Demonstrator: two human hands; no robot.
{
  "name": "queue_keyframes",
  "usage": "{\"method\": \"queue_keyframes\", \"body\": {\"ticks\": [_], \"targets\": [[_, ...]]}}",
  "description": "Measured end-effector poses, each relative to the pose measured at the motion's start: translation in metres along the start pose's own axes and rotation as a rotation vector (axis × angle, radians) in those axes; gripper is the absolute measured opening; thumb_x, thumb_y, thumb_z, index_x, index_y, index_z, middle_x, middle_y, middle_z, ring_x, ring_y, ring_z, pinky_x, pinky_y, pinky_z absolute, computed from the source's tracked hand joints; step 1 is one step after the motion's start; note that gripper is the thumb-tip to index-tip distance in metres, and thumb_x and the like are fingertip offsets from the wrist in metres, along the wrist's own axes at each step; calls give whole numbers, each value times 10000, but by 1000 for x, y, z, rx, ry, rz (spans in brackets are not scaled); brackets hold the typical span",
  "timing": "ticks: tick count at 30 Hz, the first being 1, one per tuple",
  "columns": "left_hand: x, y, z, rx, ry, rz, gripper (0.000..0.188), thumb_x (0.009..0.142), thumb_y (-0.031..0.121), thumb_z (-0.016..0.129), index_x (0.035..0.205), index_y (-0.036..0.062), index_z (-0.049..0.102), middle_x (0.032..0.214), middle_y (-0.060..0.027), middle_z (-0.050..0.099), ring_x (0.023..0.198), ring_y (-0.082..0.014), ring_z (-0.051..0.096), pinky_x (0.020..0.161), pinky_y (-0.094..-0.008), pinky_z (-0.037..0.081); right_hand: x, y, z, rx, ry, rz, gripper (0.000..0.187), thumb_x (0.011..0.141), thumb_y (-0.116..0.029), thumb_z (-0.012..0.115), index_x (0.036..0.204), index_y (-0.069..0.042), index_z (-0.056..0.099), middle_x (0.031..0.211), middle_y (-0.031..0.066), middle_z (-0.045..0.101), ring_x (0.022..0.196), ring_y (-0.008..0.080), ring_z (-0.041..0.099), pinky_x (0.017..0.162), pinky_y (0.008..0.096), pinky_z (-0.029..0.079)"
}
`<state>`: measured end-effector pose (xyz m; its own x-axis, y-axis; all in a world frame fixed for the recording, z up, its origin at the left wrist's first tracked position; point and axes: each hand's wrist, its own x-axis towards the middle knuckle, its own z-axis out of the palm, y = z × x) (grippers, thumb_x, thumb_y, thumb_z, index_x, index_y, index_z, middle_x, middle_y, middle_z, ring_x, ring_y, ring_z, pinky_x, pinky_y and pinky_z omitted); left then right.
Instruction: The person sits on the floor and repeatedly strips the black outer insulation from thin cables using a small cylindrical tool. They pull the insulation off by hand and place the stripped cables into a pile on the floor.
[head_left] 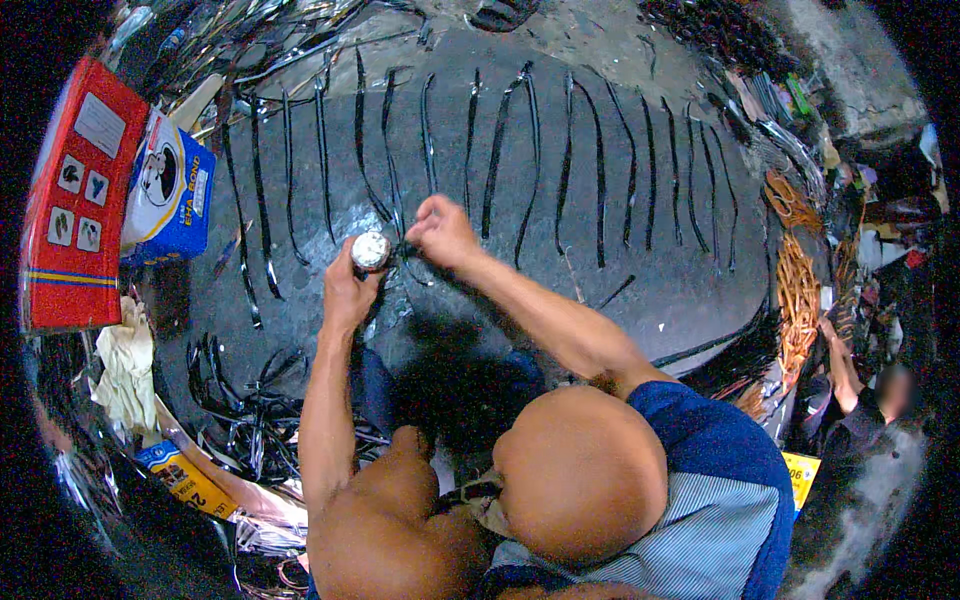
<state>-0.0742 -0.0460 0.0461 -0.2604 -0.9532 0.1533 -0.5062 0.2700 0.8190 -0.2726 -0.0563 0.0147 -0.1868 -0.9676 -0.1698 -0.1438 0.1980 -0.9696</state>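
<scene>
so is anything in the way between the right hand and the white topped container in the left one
Nothing bulky visible separates the right hand from the white-topped container in the left hand. Only thin black strips reach toward the gap between them; whether the right hand pinches one is too small to tell.

A round white-topped container (371,250) faces up near glossy black strips (360,145)

Light is uneven: moderate over the dark grey sheet (690,300), where pale glare pools around the white-topped can (371,251) and glossy black strips (430,150) glint. Deep shadow darkens the area before the knees (585,470). Fisheye curvature bends the red box (110,130); noise speckles the black rim.
</scene>
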Motion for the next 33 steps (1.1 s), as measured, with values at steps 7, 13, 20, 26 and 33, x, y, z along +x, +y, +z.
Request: {"method": "queue_keyframes", "body": {"ticks": [7,13,20,26,33], "targets": [[-4,6,-18,39,31,79,384,716,16,727,1063,21,563,924,-174,663,879,-337,661,734,-384,504,-57,-232,-116,448,-106,-203,251,739,3,709,878,-79,517,811,72,635,630,110,558,608,259,483],[-3,6,-12,85,16,15,423,701,45,751,1081,30,567,943,-178,664,893,-347,656,744,-385,506,-44,-323,-147,626,-292,-434,175,779,-25,668,898,-51,543,833,69,622,622,114,550,613,242,466],[3,9,-8,46,9,23,426,690,77,775,1059,41,565,894,-162,659,843,-335,655,714,-386,503,85,-371,-135,296,1,-488,149,815,-9,668,848,-59,532,662,20,551,546,122,538,487,258,439],[-12,11,-2,-34,118,21,683,698,58,735,1330,63,477,1161,-167,591,1003,-278,613,813,-359,502,166,-387,-145,305,330,-692,69,773,-7,658,769,-9,589,653,81,597,529,150,555,464,274,434],[-104,15,-6,-235,312,-369,345,840,-16,591,1184,4,574,1108,-109,625,977,-163,610,829,-269,488,181,-236,-161,-166,663,-685,91,705,-79,680,701,-50,593,663,67,650,591,150,609,572,292,499]]}}
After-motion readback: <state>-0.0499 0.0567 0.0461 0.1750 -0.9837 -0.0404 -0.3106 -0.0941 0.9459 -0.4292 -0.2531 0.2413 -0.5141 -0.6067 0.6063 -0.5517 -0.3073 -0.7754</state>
